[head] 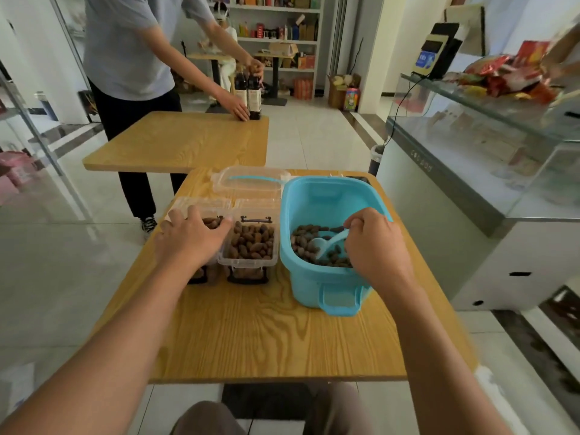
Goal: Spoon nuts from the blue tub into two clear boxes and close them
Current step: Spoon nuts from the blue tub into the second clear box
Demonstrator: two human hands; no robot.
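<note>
Right hand [375, 243] pinches the spoon [328, 243] in the unlabelled blue tub [314, 277]; left hand [188, 237], fingers spread, rests on a clear box [204, 215].

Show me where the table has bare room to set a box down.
Bare wood on the table runs along the near edge, in front of the two clear boxes and the blue tub, between the forearms. The far half is crowded: boxes, tub and the tub lid sit edge to edge.

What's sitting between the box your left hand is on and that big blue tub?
In the head view, a second clear box, open and nearly full of nuts, stands between the left box and the blue tub.
</note>
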